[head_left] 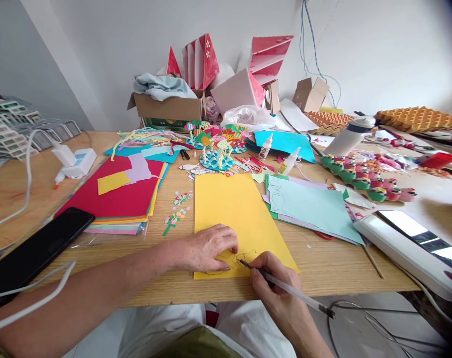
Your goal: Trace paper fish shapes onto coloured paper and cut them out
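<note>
A yellow paper sheet (pixel 233 209) lies on the wooden table (pixel 323 268) in front of me. My left hand (pixel 207 246) rests on its near end, fingers curled and pressed down on the sheet beside a drawn outline. My right hand (pixel 272 283) grips a clear-barrelled pen (pixel 285 288) whose tip touches the yellow sheet at the drawn line. The pen's far end points back to the right, past the table edge.
A stack of coloured paper (pixel 121 199) lies left, and a black phone (pixel 36 248) sits at the near left. Light blue sheets (pixel 315 206) lie right, next to a white device (pixel 412 248). Glue bottles (pixel 265 146), paper crafts, cardboard boxes (pixel 170 107) and egg trays crowd the back.
</note>
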`<state>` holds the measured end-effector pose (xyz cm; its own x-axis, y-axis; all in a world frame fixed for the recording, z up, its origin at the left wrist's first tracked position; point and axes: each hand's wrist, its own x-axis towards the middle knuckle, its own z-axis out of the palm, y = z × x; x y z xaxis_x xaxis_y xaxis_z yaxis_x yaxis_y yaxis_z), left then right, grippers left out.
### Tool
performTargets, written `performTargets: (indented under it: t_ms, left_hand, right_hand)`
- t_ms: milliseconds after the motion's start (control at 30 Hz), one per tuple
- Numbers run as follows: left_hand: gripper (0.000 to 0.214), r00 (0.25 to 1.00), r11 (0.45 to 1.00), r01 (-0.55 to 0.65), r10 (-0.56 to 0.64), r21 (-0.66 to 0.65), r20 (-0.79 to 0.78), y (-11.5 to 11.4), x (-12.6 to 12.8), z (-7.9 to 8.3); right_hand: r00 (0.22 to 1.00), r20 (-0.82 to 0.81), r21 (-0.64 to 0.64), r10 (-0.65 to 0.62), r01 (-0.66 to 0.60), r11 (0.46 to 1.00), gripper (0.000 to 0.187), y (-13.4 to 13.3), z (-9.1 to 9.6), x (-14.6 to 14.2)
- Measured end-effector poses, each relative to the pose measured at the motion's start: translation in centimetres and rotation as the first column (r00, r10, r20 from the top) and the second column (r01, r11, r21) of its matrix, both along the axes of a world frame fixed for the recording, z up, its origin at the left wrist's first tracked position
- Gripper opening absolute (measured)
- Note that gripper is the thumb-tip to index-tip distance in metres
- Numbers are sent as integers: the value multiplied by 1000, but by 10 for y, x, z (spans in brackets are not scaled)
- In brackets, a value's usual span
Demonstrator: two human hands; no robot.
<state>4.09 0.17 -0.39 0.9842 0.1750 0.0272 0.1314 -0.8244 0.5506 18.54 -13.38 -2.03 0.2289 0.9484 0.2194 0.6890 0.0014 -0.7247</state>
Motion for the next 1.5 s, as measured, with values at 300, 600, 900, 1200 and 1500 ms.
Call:
performTargets:
  t_ms: [300, 600, 900, 1200, 1500]
  left_hand:
    - [28, 1000, 1000, 5, -5, 9, 4, 0, 1, 1]
    - [27, 1000, 1000, 5, -5, 3, 8, 0, -1, 0]
    - [22, 997, 999, -9, 12, -38, 80, 9, -3, 10]
    - [11, 943, 972, -229, 235, -55, 234, 37, -5, 27]
    - [6, 809, 861, -470, 508, -193, 295, 46, 5, 11]
  right_hand:
    - [999, -53, 14, -10, 11, 1000, 10, 0, -4, 0]
    - [729, -678, 134, -90, 243, 961, 10, -19, -10, 19]
    - [782, -519, 224, -345, 514, 828, 9, -41, -14, 57]
    - [932, 38, 168, -360, 349, 922, 22, -33, -6, 75]
    - [970, 219, 68, -108, 95, 993, 20, -5, 0, 85]
